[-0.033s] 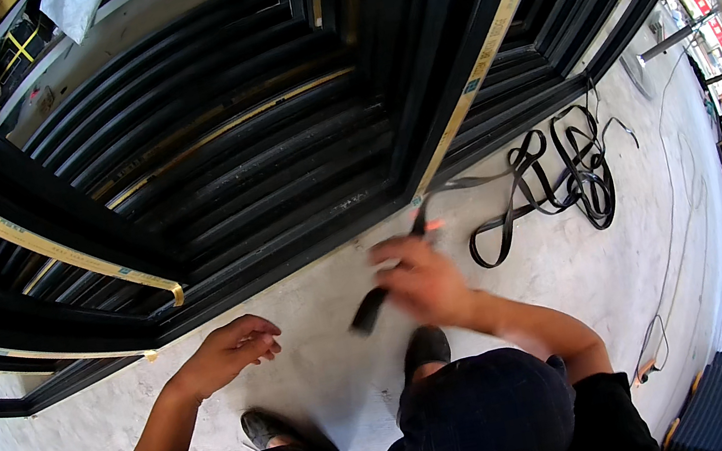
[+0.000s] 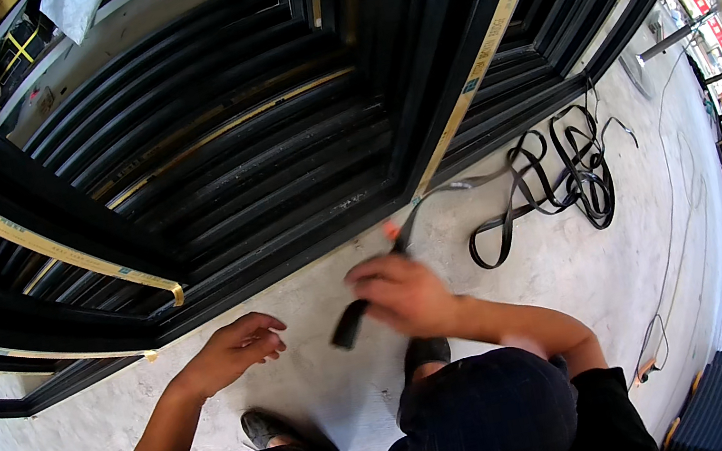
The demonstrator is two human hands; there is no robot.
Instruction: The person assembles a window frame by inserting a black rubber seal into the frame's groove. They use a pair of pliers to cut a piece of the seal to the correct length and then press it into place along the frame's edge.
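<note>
Here, before the black frame (image 2: 289,254), one black strip (image 2: 347,326), likely light, pliant, best held near its end, is resting clasped in the right hand (image 2: 407,295), the left hand (image 2: 236,350) hanging empty, loosely curled.

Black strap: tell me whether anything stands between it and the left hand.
Nothing visible does. The left hand is apart from the black strap that the right hand holds, and pale floor shows in the gap between them.

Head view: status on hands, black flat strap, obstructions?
Left hand empty, half-curled. Right hand gripping black flat strap. Strap loops over pale concrete floor; could snag.
</note>
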